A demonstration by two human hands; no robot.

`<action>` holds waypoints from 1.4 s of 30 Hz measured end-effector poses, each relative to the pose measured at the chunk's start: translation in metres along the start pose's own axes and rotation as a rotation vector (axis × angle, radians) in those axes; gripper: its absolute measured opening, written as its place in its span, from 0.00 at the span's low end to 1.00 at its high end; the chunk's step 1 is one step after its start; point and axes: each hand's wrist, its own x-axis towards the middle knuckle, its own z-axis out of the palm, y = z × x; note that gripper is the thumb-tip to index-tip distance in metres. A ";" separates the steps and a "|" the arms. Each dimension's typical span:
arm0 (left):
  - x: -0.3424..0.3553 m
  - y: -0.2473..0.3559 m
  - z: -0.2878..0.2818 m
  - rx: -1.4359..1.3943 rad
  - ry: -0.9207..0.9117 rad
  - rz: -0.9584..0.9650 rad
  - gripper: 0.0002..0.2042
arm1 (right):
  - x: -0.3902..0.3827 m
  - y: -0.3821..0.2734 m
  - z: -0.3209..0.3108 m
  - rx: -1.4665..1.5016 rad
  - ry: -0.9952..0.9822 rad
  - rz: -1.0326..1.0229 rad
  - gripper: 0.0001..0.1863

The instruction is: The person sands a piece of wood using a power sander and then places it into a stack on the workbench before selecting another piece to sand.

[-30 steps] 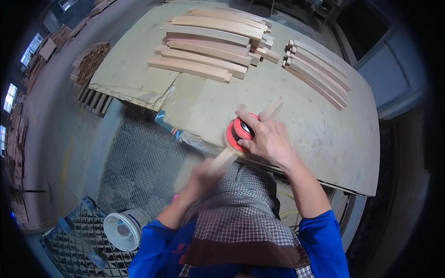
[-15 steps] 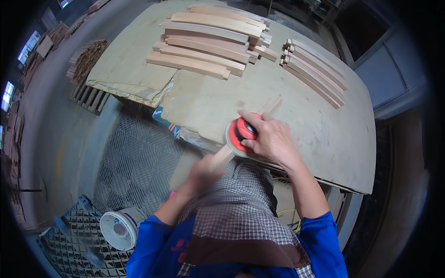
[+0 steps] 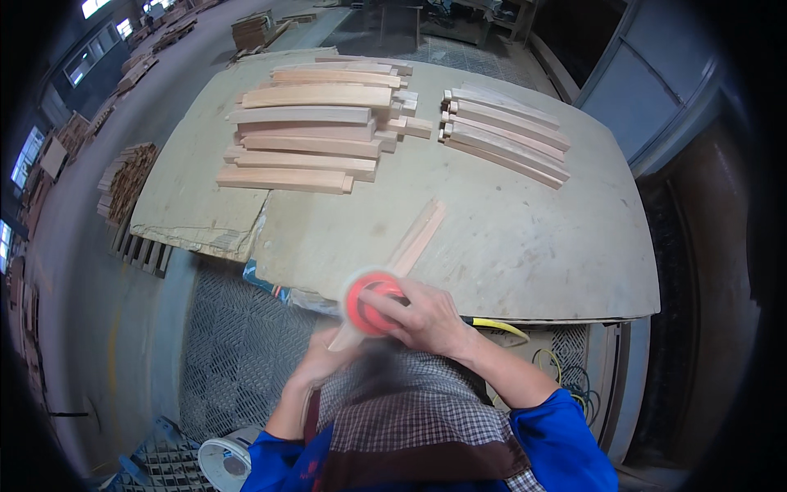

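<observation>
A red round sander [image 3: 373, 302] is gripped from above by my right hand [image 3: 430, 318], its pad lying on a narrow wooden strip [image 3: 420, 238]. My left hand [image 3: 324, 359] is closed around the strip's near end, close to my apron. The strip's far end rests on the worktable [image 3: 508, 238] and its near part reaches past the table's front edge. The sander is a little blurred and covers the middle of the strip.
Several wooden strips [image 3: 307, 143] lie stacked on the table's far left, with a smaller group [image 3: 504, 135] to the right. A yellow hose [image 3: 500, 328] hangs at the front edge. A white bucket [image 3: 223, 463] stands on the floor at lower left, and a wood pile [image 3: 127, 180] beyond.
The sander in my right hand has moved along the strip toward my left hand and my body. My view has shifted, so the stacks appear lower and further left.
</observation>
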 end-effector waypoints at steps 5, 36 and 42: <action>-0.009 -0.006 -0.008 0.156 0.007 0.051 0.16 | -0.009 0.017 -0.024 -0.050 0.077 0.262 0.33; -0.009 -0.029 0.002 -0.581 -0.126 -0.046 0.21 | -0.016 0.091 -0.076 -0.342 0.029 0.697 0.40; -0.006 -0.042 -0.003 -0.825 -0.289 -0.098 0.24 | -0.056 0.093 -0.082 -0.385 0.101 0.777 0.40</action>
